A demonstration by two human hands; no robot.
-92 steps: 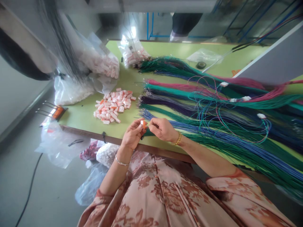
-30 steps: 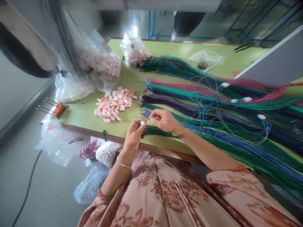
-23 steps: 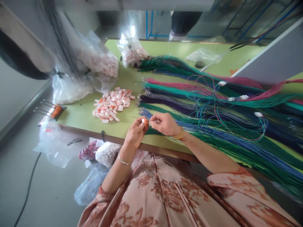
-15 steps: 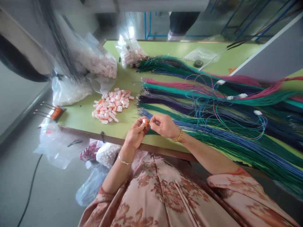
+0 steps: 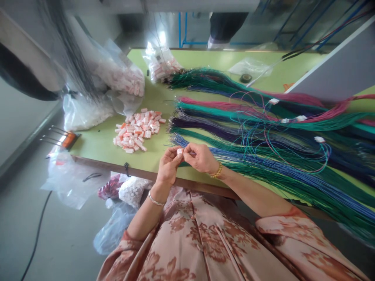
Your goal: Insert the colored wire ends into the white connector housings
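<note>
Small white connector: at the left fingertips, over the table's near side, just beside the wire ends [image 5: 179, 151].
Left hand [image 5: 168, 166]: nearly closed, thumb and fingers pinching the small white connector.
Right hand [image 5: 202, 158]: fingertips drawn together, meeting the left ones beside the connector; whether a wire lies between them is too small to tell.
Blue wire bundle [image 5: 249, 157]: ends just beyond the hands, strands running away to the right beneath the right hand and forearm.
Green wires [image 5: 281, 181]: on the near side of the blue ones, reaching the front edge at right and leaving little bare surface there.
Connector pile [image 5: 139, 132]: white and orange pieces, left of the hands, with a bare strip between.
Green table [image 5: 96, 146]: open surface between the pile and the front edge [image 5: 108, 164], widening toward the left corner.
Black clip [image 5: 126, 168]: on that edge, left of the left hand.
Orange pronged tool [image 5: 69, 139]: at the left corner, prongs pointing out past the table.
Clear bags [image 5: 125, 80]: crowding the far left, close behind the pile.
Wired connectors [image 5: 319, 139]: white, lying on the bundles at right.
Tape roll [image 5: 245, 78]: beyond the bundles.
Grey panel [image 5: 340, 66]: slanting across the far right, closing off that side.
</note>
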